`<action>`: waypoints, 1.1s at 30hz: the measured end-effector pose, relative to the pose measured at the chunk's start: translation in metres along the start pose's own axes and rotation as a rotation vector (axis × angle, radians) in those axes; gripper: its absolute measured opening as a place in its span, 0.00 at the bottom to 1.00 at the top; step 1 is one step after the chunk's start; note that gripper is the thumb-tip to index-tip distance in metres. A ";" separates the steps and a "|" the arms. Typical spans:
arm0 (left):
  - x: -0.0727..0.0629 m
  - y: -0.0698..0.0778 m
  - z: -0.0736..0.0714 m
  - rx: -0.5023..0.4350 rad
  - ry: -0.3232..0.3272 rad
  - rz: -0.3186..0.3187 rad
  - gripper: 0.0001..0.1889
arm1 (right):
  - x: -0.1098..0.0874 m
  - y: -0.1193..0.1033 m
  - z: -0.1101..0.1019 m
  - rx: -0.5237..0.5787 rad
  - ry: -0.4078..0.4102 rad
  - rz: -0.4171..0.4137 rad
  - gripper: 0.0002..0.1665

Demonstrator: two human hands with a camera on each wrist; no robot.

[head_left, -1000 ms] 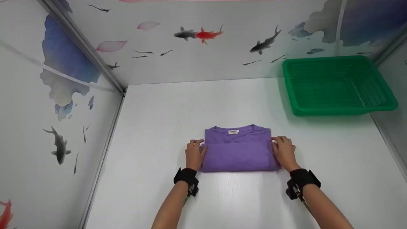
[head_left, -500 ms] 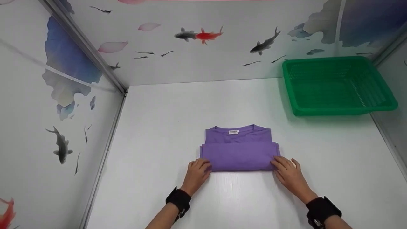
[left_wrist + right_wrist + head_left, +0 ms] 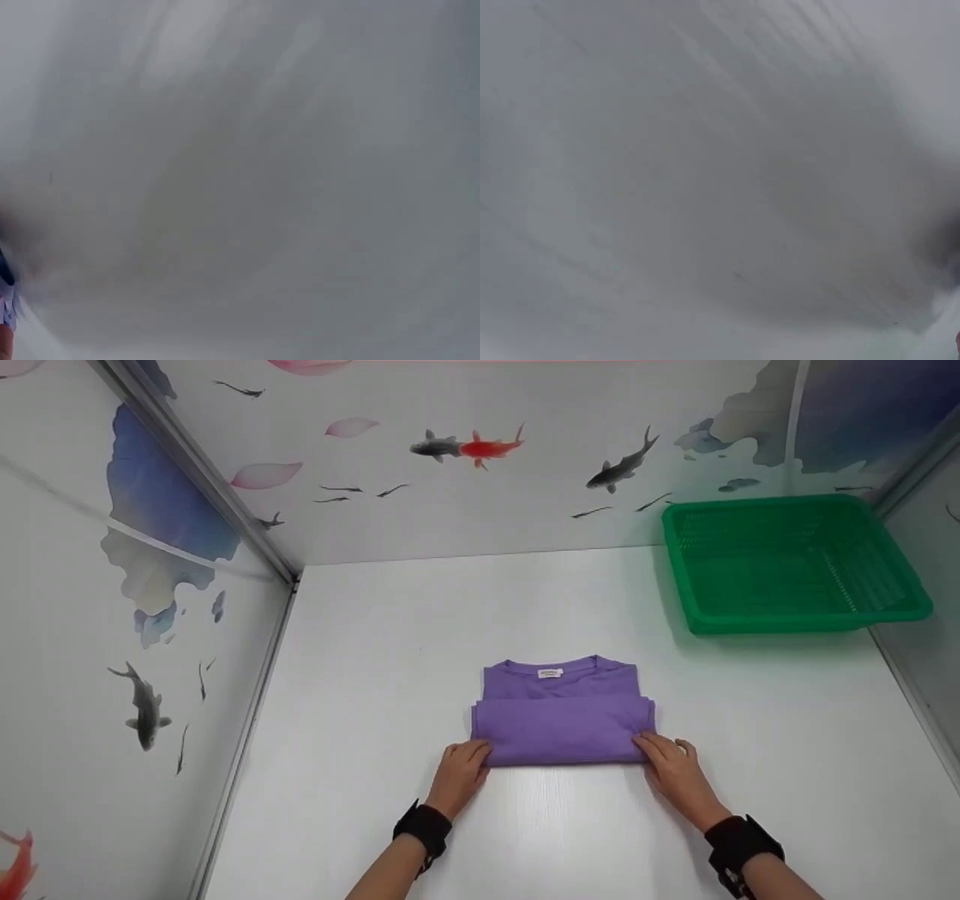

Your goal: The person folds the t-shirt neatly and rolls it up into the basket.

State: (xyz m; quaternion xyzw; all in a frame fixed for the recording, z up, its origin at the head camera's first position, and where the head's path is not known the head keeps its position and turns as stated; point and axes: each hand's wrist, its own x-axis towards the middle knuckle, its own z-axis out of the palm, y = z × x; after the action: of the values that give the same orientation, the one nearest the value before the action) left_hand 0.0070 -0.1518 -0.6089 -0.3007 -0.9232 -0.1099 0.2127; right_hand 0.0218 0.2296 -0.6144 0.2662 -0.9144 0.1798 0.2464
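A purple shirt (image 3: 562, 731) lies folded on the white table in the head view. Its neckline with a white label points away from me, and the lower part is folded up over the front. My left hand (image 3: 458, 776) grips the near left corner, fingertips on top of the cloth. At the near right corner my right hand (image 3: 681, 780) holds the fold in the same way. Both thumbs are mostly hidden at the shirt's near edge. The wrist views show mainly blurred pale surface, with neither grip visible.
A green plastic basket (image 3: 795, 626) stands at the back right of the white table (image 3: 375, 660). Walls printed with fish and petals enclose the back and sides; a metal strip (image 3: 247, 720) runs along the left edge.
Both hands have slid from the shirt's left and right sides down towards me, to its near corners. The shirt's folded shape stays nearly the same.
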 end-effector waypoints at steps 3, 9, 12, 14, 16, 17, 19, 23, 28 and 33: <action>0.003 0.001 0.003 0.029 0.016 0.005 0.18 | 0.002 0.001 0.003 -0.018 0.038 -0.017 0.30; 0.011 0.005 0.007 0.050 0.065 -0.004 0.14 | 0.007 0.002 0.009 -0.029 0.098 -0.061 0.27; 0.016 0.004 0.004 0.041 0.079 -0.012 0.12 | 0.009 0.002 0.009 -0.043 0.113 -0.064 0.25; 0.018 0.004 0.000 0.025 0.066 -0.017 0.11 | 0.009 0.002 0.008 -0.051 0.112 -0.060 0.23; 0.018 0.005 -0.005 0.000 0.034 -0.028 0.10 | 0.008 0.001 0.005 -0.055 0.100 -0.050 0.23; 0.018 0.006 -0.009 -0.014 0.017 -0.031 0.10 | 0.007 0.000 0.002 -0.049 0.091 -0.045 0.21; 0.015 0.008 -0.015 -0.043 -0.014 -0.033 0.09 | 0.004 -0.002 -0.004 -0.024 0.063 -0.027 0.20; 0.011 0.013 -0.028 -0.102 -0.015 -0.014 0.10 | -0.001 -0.007 -0.022 0.063 -0.004 0.034 0.20; 0.010 0.019 -0.044 -0.189 0.016 -0.022 0.12 | -0.004 -0.012 -0.042 0.175 -0.041 0.081 0.24; 0.019 0.019 -0.053 -0.330 -0.021 -0.142 0.10 | 0.005 -0.011 -0.051 0.272 -0.009 0.120 0.24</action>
State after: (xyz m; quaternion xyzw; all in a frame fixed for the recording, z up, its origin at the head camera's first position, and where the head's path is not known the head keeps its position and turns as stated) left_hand 0.0221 -0.1451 -0.5519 -0.2667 -0.9137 -0.2713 0.1427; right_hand 0.0425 0.2420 -0.5682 0.2426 -0.8970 0.3153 0.1929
